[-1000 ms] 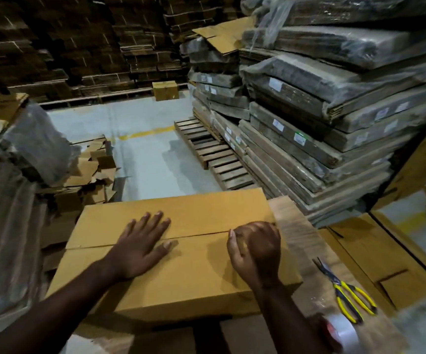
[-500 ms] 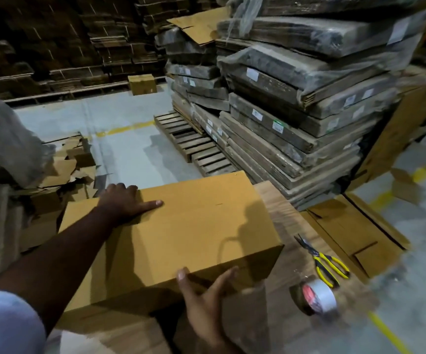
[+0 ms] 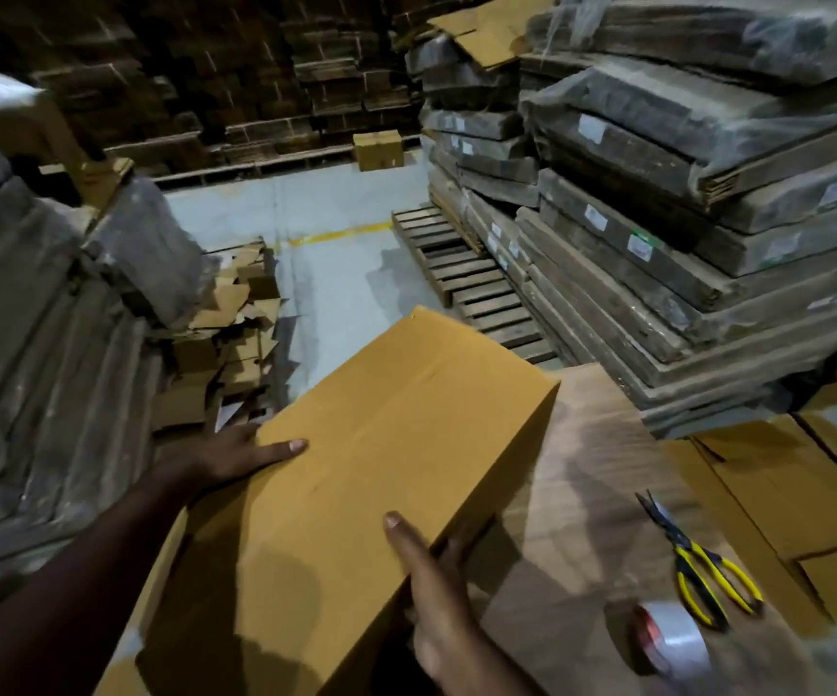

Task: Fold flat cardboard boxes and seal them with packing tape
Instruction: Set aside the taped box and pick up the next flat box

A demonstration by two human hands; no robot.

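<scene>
A folded brown cardboard box (image 3: 381, 469) lies on the plastic-covered work surface (image 3: 597, 469), with its long side running away from me towards the upper right. My left hand (image 3: 235, 454) grips the box's left edge, thumb on top and fingers hidden behind the edge. At the near right edge my right hand (image 3: 431, 585) holds the box, thumb on the top face and fingers against the side. A roll of clear packing tape (image 3: 672, 640) lies on the surface at the lower right, apart from both hands.
Yellow-handled scissors (image 3: 702, 575) lie just beyond the tape. Flat cardboard sheets (image 3: 768, 494) sit to the right. Wrapped stacks of flat boxes (image 3: 682, 218) tower at the right and another stack (image 3: 30, 369) at the left. A wooden pallet (image 3: 471, 283) and scrap cardboard (image 3: 235, 334) lie on the floor.
The box has been turned over and swung round so its long side points away. Both hands shifted from pressing on top to gripping opposite edges.
</scene>
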